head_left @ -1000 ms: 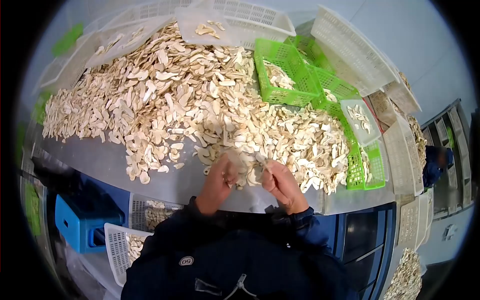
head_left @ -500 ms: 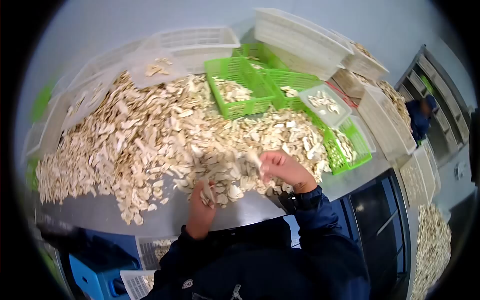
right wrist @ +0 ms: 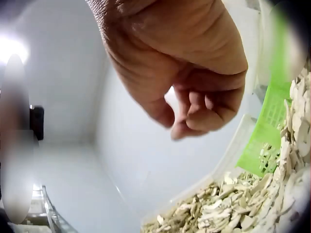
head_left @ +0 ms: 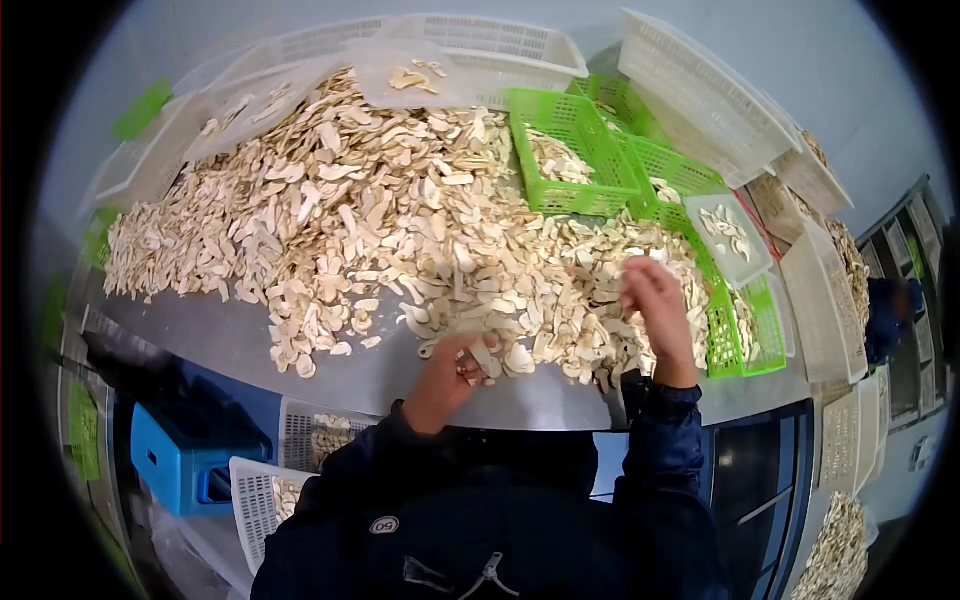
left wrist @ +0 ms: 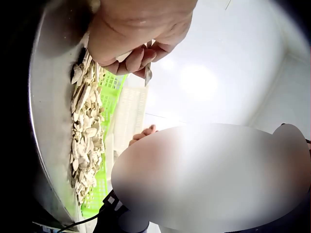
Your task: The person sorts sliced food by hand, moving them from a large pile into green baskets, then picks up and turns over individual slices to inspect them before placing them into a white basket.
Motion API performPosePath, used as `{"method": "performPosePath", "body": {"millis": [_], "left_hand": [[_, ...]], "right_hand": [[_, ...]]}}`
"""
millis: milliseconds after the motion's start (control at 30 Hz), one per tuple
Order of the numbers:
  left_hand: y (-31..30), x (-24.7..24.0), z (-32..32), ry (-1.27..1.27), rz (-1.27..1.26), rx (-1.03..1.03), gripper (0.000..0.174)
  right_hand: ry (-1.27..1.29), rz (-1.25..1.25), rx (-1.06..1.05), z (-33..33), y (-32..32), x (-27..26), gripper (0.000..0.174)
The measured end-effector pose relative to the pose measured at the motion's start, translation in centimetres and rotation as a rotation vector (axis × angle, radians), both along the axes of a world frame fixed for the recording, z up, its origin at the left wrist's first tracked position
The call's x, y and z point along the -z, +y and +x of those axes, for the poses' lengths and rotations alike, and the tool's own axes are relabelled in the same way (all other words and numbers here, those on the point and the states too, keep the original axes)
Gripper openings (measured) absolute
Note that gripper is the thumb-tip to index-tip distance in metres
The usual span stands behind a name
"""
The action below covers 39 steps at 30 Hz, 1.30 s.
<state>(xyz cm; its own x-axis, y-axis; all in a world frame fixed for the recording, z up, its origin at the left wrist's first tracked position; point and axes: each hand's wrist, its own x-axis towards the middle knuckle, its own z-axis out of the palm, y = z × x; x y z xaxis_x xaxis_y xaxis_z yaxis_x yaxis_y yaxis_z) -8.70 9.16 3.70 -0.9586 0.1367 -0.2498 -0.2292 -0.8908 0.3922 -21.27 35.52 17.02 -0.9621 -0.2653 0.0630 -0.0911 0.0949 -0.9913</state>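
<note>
Metal table [head_left: 540, 402]; left hand [head_left: 446, 376] holds slice [head_left: 487, 358], long axis slanting near-right.

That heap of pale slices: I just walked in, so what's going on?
A person works at this heap on a metal table. The left hand holds a slice at the heap's near edge; the right hand is over its right side, fingers curled, nothing visible in them. Green baskets alongside hold more slices.

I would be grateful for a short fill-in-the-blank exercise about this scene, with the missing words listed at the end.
A pale slice shows in the ____ grip.
The baskets directly along the right edge of the pile of slices are ____.
The stool at the lower left of the head view is ____.

Missing words: left; green; blue.
</note>
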Motion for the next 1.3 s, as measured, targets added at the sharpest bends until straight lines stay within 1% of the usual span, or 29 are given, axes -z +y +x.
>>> {"method": "performPosePath", "body": {"millis": [33,67,100,200,233,300,333,367,467,533,567,667,700,767,800,833,867,900,933,967,1067,1100,1167,1200,1267,1300], "left_hand": [[0.0,-0.2,0.0,-0.001,-0.009,0.014,0.021],[0.0,-0.2,0.0,0.007,-0.021,-0.004,0.019],[0.1,-0.1,-0.1,0.016,-0.033,-0.019,0.018],[0.6,-1.5,-0.1,0.028,-0.052,-0.027,0.018],[0.6,-2.0,0.0,0.03,-0.057,-0.025,0.019],[0.4,-0.4,0.0,0.182,-0.212,-0.025,0.018],[0.2,0.2,0.0,0.257,-0.291,-0.027,0.018],[0.4,0.6,-0.1,0.127,-0.162,-0.038,0.019],[-0.2,0.9,-0.4,0.204,0.193,0.057,0.021],[0.0,0.5,-0.4,0.212,0.115,0.004,0.02],[0.1,0.4,-0.4,0.214,0.076,-0.021,0.02],[0.4,0.9,-0.5,0.16,0.141,-0.122,0.025],[0.5,0.4,-0.5,0.117,0.141,-0.145,0.027],[0.7,-1.2,-0.5,0.032,0.14,-0.188,0.03],[0.8,-0.8,-0.6,0.065,0.148,-0.191,0.032],[0.9,-0.3,-0.7,0.099,0.154,-0.192,0.034],[0.9,0.0,-0.8,0.133,0.158,-0.191,0.035],[0.9,-0.2,-0.7,0.112,0.156,-0.192,0.036],[0.9,-0.7,-0.6,0.091,0.153,-0.193,0.036],[0.9,-0.9,-0.5,0.071,0.15,-0.196,0.037],[1.0,0.8,-0.9,0.212,0.199,-0.175,0.037],[0.9,0.6,-0.8,0.156,0.196,-0.165,0.036],[0.6,0.3,-0.7,0.046,0.191,-0.152,0.036],[0.4,0.6,-0.7,0.076,0.207,-0.133,0.037],[0.1,1.4,-0.8,0.131,0.243,-0.094,0.038],[0.0,1.3,-0.8,0.137,0.227,-0.094,0.035]], "right_hand": [[0.08,0.199,-0.176,0.2,-1.7,-0.7,0.02],[0.169,0.328,-0.275,-0.2,-2.9,0.2,0.021],[0.309,0.525,-0.342,-0.1,-4.6,-0.3,0.02],[0.607,0.894,-0.367,-2.1,-8.6,2.5,0.018],[0.665,0.949,-0.332,-2.5,-9.6,3.7,0.018],[0.785,1.053,-0.259,-3.4,-11.2,5.8,0.018],[0.814,1.065,-0.242,-3.7,-11.7,6.2,0.018],[0.841,1.077,-0.225,-3.9,-12.1,6.6,0.018],[0.904,1.104,-0.171,-4.8,-12.6,8.0,0.017],[0.898,1.144,-0.117,-5.3,-12.5,8.5,0.017],[0.913,1.073,-0.069,-5.4,-12.0,8.6,0.018],[0.659,1.051,-0.068,-4.5,-10.3,6.5,0.019],[0.541,1.028,-0.105,-4.3,-9.5,5.8,0.02],[0.329,0.881,-0.225,-3.2,-8.8,4.5,0.021],[0.223,0.802,-0.278,-2.8,-8.3,4.3,0.021],[0.065,0.604,-0.43,-3.4,-7.9,5.4,0.023],[-0.048,0.567,-0.505,-3.4,-7.4,5.5,0.023],[-0.16,0.526,-0.577,-2.0,-8.5,3.2,0.024],[-0.272,0.481,-0.648,-1.1,-9.2,2.1,0.025],[-0.093,0.489,-0.627,-1.5,-9.1,3.3,0.025],[0.477,0.896,-0.366,-3.3,-10.9,4.1,0.02],[0.589,0.995,-0.321,-4.1,-11.4,4.6,0.017],[0.768,1.087,-0.196,-6.4,-11.7,7.4,0.019],[0.856,1.131,-0.132,-6.9,-12.1,7.9,0.02],[0.819,1.192,-0.119,-7.8,-12.1,8.5,0.019],[0.81,1.212,-0.118,-7.6,-12.0,7.9,0.019]]}}
